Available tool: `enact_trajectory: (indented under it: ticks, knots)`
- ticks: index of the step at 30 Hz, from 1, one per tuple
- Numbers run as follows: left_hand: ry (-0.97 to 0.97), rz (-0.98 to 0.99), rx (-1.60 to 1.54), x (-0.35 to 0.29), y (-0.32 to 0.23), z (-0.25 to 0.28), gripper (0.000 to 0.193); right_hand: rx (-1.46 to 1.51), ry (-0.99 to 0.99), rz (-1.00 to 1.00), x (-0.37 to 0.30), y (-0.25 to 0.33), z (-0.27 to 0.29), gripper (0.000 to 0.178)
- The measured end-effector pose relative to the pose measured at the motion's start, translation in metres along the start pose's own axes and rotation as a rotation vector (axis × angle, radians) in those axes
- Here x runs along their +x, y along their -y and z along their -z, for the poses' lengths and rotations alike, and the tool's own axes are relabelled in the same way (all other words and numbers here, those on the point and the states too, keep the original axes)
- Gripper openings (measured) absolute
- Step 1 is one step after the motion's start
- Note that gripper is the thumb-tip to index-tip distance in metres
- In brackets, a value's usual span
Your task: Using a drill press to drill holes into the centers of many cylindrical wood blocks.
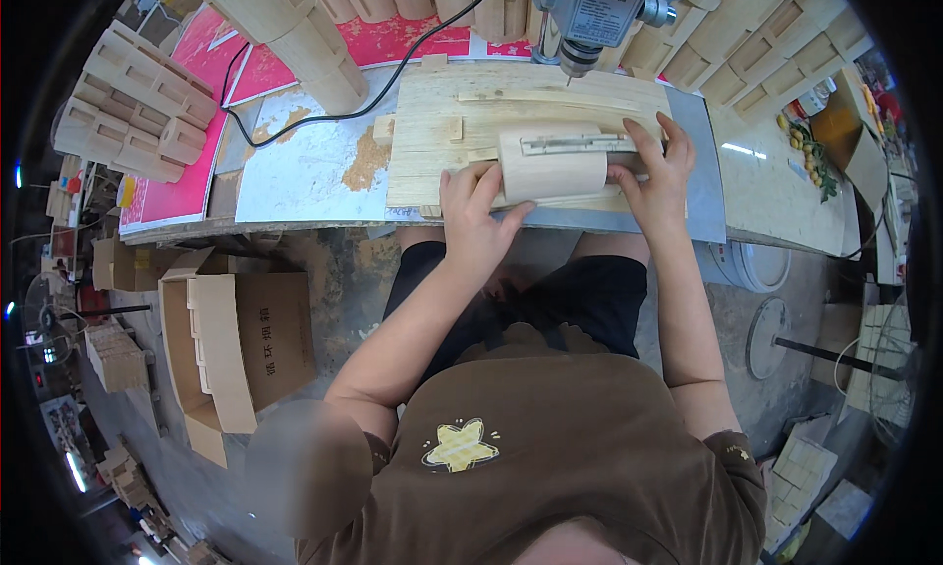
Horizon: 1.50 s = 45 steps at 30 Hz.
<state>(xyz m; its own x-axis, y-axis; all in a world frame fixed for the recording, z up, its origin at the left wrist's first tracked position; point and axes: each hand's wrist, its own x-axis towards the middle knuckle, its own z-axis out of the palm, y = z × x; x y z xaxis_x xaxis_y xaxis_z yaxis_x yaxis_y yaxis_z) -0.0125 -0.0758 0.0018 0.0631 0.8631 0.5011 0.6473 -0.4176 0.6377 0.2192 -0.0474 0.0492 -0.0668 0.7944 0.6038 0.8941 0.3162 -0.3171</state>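
Observation:
Between my hands a pale wooden cylinder (555,177) lies on its side, low over the plywood board on the bench. A long narrow strip (565,144), grey and light with dark marks, runs along its upper side; blur hides what it is. My left hand (476,211) is closed on the cylinder's left end, with the thumb along the near edge. Around the right end curl the thumb and fingers of my right hand (660,172). Just beyond the cylinder stands a bench drill (599,15), its chuck (578,59) and thin bit pointing down.
The plywood board (422,103) carries a thin wooden strip (550,100) and small wood blocks (385,129). A black cable (368,106) crosses the bench. Stacked wooden cylinders stand left (147,103) and right (756,44). An opened cardboard box (275,339) sits on the floor at left.

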Motion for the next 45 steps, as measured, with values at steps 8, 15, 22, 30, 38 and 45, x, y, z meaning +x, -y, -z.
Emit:
enact_trajectory:
  ticks: [8,15,22,30,38,45]
  knots:
    - [0.004,0.005,0.205,0.059,0.023,-0.02,0.064,-0.077,-0.029,-0.117,0.031,-0.012,-0.031,0.059]
    - [0.151,0.041,0.119,0.065,0.048,-0.003,0.063,-0.025,-0.05,-0.069,0.036,-0.002,-0.034,0.053]
    - [0.191,0.031,0.009,0.069,0.053,-0.003,0.063,0.375,-0.559,-0.006,0.144,-0.014,0.082,0.031]
    - [0.219,0.064,-0.005,0.067,0.055,-0.003,0.061,0.171,-0.215,-0.074,0.225,0.036,0.082,0.039]
    - [0.222,0.05,-0.007,0.068,0.053,-0.001,0.059,-0.091,-0.106,-0.044,0.122,0.04,0.102,0.021]
    - [0.215,0.06,-0.023,0.068,0.053,-0.005,0.057,0.346,-0.368,-0.034,0.059,0.043,0.041,0.013]
